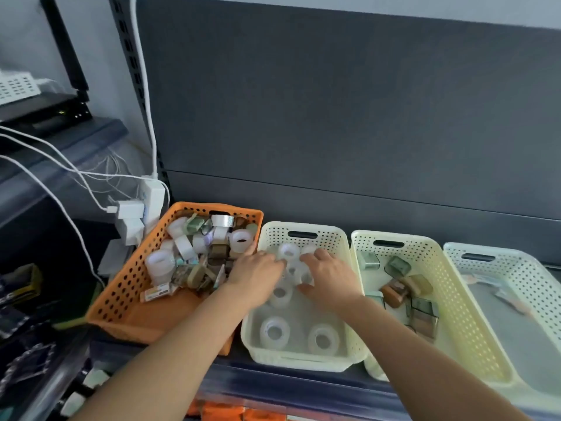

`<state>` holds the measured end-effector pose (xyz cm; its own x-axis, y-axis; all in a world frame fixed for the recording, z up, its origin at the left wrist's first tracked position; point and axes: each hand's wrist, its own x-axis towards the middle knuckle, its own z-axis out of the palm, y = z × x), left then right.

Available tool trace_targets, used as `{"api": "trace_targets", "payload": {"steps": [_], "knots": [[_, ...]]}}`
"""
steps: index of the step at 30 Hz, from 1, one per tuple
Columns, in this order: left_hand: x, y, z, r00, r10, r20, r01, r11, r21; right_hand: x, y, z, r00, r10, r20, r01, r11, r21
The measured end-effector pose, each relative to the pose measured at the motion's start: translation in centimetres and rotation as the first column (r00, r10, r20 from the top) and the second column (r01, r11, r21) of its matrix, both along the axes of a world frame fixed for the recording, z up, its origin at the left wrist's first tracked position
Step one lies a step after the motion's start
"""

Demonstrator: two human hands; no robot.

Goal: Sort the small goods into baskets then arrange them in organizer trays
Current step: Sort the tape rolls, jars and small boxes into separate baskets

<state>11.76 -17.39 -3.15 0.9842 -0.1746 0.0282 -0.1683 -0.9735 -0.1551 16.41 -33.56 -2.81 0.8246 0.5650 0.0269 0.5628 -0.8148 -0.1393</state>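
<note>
An orange basket (127,287) at the left holds a mixed heap of small goods: clear tape rolls, brown and green boxes. Right of it a cream basket (343,247) holds several clear tape rolls (274,331). My left hand (255,275) and my right hand (329,278) are both over the far half of this cream basket, fingers resting on a cluster of tape rolls (288,253). Whether either hand grips a roll is hidden. A second cream basket (449,287) holds small brown and green boxes (397,291).
A pale green basket (534,278) at the far right holds a few flat packets. The baskets stand on a dark shelf against a grey back panel. White chargers and cables (133,211) hang left of the orange basket. More goods lie on the shelf below.
</note>
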Motion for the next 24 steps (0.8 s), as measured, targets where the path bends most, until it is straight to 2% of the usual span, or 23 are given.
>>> {"api": "trace_targets", "payload": {"steps": [3, 10, 12, 16, 19, 24], "knots": [[-0.5, 0.1, -0.1, 1.000, 0.001, 0.017, 0.000, 0.998, -0.066, -0.1, 0.2, -0.5, 0.999, 0.016, -0.038, -0.017, 1.000, -0.026], [-3.0, 2.7, 2.4, 0.988, 0.088, 0.129, -0.042, 0.946, -0.322, -0.1, 2.9, 0.6, 0.998, 0.069, 0.001, -0.068, 0.987, 0.148], [-3.7, 4.6, 3.0, 0.976, 0.158, 0.152, -0.099, 0.938, -0.333, -0.3, 4.5, 1.1, 0.995, 0.100, 0.030, -0.104, 0.973, 0.207], [-4.9, 9.4, 2.7, 0.936, 0.346, 0.065, -0.314, 0.904, -0.289, -0.8, 8.2, 1.7, 0.972, 0.207, 0.111, -0.228, 0.942, 0.245], [-5.9, 11.6, 2.0, 0.941, 0.336, -0.035, -0.334, 0.910, -0.246, -1.0, 10.7, 1.9, 0.961, 0.259, 0.091, -0.271, 0.950, 0.155], [-6.0, 13.2, 0.7, 0.967, 0.249, -0.057, -0.254, 0.958, -0.134, -1.2, 13.7, 2.2, 0.954, 0.269, 0.131, -0.228, 0.936, -0.267]]}}
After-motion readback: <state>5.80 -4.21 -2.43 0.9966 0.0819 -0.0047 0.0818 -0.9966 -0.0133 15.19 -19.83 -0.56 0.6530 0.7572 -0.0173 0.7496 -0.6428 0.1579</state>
